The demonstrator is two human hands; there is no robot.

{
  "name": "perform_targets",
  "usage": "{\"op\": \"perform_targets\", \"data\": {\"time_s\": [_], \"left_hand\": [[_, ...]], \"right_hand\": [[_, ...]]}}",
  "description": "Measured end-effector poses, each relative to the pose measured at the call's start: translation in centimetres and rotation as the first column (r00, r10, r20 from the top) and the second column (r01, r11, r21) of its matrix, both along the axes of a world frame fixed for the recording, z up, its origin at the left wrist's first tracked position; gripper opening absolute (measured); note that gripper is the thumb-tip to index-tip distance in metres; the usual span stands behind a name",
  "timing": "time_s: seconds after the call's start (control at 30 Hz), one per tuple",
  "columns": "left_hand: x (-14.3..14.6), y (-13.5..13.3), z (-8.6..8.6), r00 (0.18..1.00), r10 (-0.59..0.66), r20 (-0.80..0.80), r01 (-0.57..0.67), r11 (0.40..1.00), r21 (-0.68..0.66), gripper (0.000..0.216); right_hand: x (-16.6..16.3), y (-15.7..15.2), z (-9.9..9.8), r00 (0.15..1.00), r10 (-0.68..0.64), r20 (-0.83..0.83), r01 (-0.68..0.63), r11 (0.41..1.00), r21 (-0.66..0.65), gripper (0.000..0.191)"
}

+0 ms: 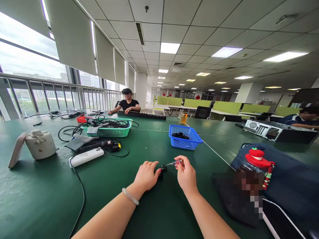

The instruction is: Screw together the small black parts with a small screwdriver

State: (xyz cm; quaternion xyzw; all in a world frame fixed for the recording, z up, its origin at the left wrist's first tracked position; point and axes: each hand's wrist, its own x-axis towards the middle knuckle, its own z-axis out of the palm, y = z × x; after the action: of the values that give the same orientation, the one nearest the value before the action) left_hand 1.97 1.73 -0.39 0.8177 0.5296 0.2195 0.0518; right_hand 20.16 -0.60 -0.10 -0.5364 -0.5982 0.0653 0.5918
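Close to the table's middle, my left hand (pixel 146 176) steadies a small black part (pixel 163 167) on the green tabletop (pixel 149 219), its thumb against the part's left side. What kind of part it is, I cannot make out. Pinched in my right hand (pixel 186 175) is a slim screwdriver (pixel 172 163) with a see-through handle. Its shaft points left, and the tip is at or very near the black part; contact is too small to judge. Beyond my hands stands a blue plastic basket (pixel 185 143) with small black pieces (pixel 179 135) inside.
Left of my hands lie a white power strip (pixel 87 157), a green basket (pixel 122 132) of black cables and a white jug (pixel 41 144). To the right are a red-lidded bottle (pixel 256 159), a dark bag (pixel 294 186) and a phone (pixel 281 215). A person (pixel 128 103) sits across the table.
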Motion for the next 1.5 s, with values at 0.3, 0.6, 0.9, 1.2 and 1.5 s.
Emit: {"op": "perform_targets", "data": {"time_s": [0.3, 0.6, 0.9, 1.2, 1.5], "left_hand": [[0.2, -0.1, -0.3, 0.985, -0.170, 0.021, 0.171, 0.984, -0.038, 0.054], [0.3, 0.1, -0.5, 0.982, -0.182, 0.040, 0.184, 0.982, -0.038, 0.053], [0.5, 0.5, -0.8, 0.980, -0.193, 0.036, 0.194, 0.981, -0.018, 0.058], [0.6, 0.4, -0.2, 0.980, -0.198, 0.033, 0.199, 0.980, -0.030, 0.036], [-0.1, 0.9, -0.3, 0.991, -0.132, 0.015, 0.133, 0.990, -0.046, 0.041]], "right_hand": [[-0.6, -0.3, 0.2, 0.999, 0.049, 0.020, -0.049, 0.999, 0.013, 0.019], [-0.4, -0.1, 0.2, 0.998, 0.020, 0.052, -0.022, 0.999, 0.035, 0.019], [-2.0, -1.0, 0.6, 0.989, 0.136, 0.060, -0.141, 0.987, 0.079, 0.015], [-0.9, -0.8, 0.7, 0.993, 0.080, -0.083, -0.068, 0.987, 0.144, 0.015], [-0.8, -0.9, 1.0, 0.991, 0.080, -0.107, -0.066, 0.990, 0.126, 0.017]]}}
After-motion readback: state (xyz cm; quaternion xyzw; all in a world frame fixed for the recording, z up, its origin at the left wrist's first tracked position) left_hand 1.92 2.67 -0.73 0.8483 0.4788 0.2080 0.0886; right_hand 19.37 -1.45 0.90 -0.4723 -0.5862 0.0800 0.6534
